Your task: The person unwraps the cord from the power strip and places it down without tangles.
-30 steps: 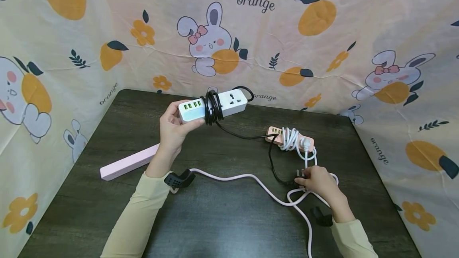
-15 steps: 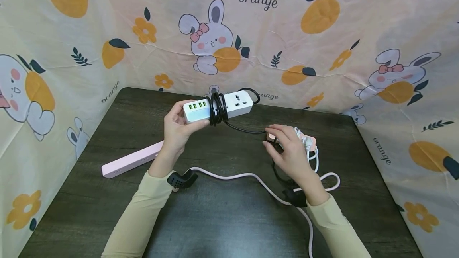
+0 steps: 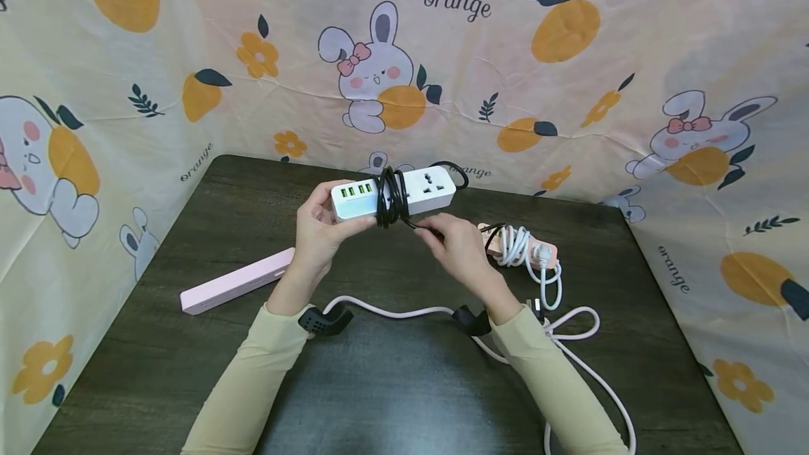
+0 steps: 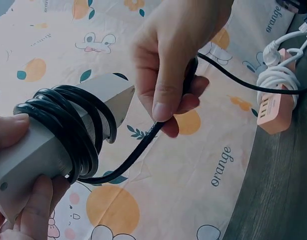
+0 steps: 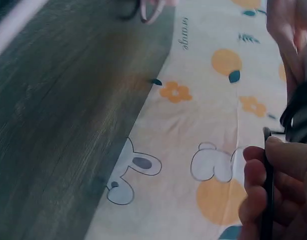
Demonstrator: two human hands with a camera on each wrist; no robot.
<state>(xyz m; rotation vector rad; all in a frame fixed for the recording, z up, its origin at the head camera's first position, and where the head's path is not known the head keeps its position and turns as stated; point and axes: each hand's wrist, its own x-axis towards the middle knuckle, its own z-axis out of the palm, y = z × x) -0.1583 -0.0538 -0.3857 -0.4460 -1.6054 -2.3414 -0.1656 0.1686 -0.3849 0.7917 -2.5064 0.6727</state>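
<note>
My left hand (image 3: 319, 230) grips the left end of a white power strip (image 3: 430, 188), raised above the table. Several turns of black power cord (image 3: 393, 196) are wound round the strip's middle. Just right of the strip, my right hand (image 3: 461, 248) pinches the loose part of that cord; in the left wrist view the cord (image 4: 138, 150) runs from the windings into the right hand's fingers (image 4: 166, 100). Beyond the right hand the cord trails off toward the right. The right wrist view shows the right hand (image 5: 288, 190) with the cord between thumb and fingers.
A peach power strip (image 3: 543, 250) wrapped in white cord (image 3: 515, 248) lies at the back right. On the left is a pink power strip (image 3: 234, 283). A pale pink cord (image 3: 404, 314) snakes across the dark table (image 3: 379, 385). A printed cloth (image 3: 253, 90) hangs behind.
My right hand has let go near the black plug, moved up and left, and taken hold of the cord close to the white strip. The left hand has shifted slightly right with the strip.
</note>
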